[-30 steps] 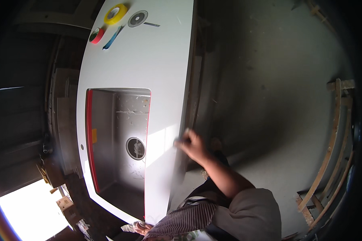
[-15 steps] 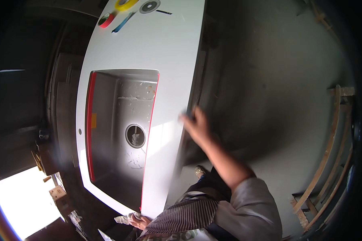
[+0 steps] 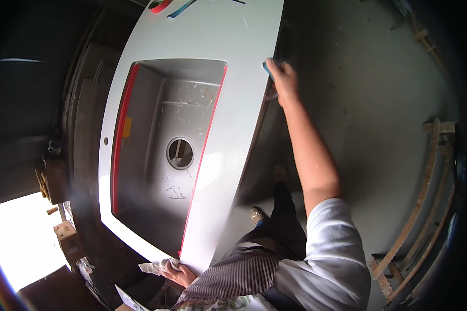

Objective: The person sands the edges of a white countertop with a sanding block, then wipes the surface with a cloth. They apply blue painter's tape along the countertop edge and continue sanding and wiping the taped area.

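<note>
A white countertop (image 3: 238, 135) runs up the view with a grey sink (image 3: 145, 155) set into it. Red tape (image 3: 123, 140) lines the sink's left and right edges. My right hand (image 3: 286, 83) is closed round a small dark blue piece (image 3: 268, 70), pressed to the countertop's right edge beyond the sink; its exact kind is hidden by the fingers. At the near end, my left hand (image 3: 179, 273) holds a crumpled whitish cloth (image 3: 151, 268) against the countertop's near edge, just below the sink's corner.
On the far end lie a red tape roll (image 3: 160, 5) and a blue strip-like tool (image 3: 181, 9). A wooden frame (image 3: 420, 217) lies on the floor at right. Cardboard boxes (image 3: 66, 236) stand at lower left by a bright opening.
My right hand has slid forward along the countertop's right edge with the blue piece, its arm now stretched out. The left hand stays at the near edge with the cloth. The view has shifted.
</note>
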`<state>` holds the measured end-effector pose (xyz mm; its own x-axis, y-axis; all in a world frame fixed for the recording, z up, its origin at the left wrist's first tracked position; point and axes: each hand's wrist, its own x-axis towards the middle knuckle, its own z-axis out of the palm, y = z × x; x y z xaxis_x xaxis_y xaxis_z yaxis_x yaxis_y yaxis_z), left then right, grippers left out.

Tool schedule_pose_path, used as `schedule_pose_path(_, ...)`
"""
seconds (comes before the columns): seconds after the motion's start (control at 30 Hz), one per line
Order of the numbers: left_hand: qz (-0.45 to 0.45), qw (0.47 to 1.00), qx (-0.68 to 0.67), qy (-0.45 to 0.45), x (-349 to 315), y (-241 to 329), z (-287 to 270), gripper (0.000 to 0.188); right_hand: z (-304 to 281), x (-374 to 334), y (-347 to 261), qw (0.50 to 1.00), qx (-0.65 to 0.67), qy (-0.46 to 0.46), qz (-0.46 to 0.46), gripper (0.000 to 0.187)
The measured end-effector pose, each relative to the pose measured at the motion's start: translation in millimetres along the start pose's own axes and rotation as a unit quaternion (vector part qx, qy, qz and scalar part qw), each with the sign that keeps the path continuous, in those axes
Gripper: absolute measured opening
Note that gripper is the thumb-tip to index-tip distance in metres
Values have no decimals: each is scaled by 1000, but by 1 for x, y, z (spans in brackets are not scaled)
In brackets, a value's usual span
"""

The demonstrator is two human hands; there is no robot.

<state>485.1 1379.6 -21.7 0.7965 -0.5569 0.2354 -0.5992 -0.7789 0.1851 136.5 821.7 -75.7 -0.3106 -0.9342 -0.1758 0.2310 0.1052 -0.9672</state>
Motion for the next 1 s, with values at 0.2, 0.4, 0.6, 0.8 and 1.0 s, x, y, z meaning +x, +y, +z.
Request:
schedule_pose_path(0.2,121,989,-68,-49,-2,-9,-13,48,2,-202,43,991,-20,-90,102,34)
schedule_pose_path(0.4,200,971,-99,-80,10,-10,-21,45,-30,-379,66,905,-93,-366,196,27)
schedule_pose_path(0.6,204,974,-87,-42,52,-27,1,46,-107,-416,103,940,-43,-273,200,14)
schedule_pose_path(0.8,196,977,52,-62,92,-15,4,44,-139,-419,110,943,-13,-300,140,8)
schedule_pose_path(1.0,254,750,-431,-433,21,93,-23,25,-90,-445,37,926,-55,-373,26,19)
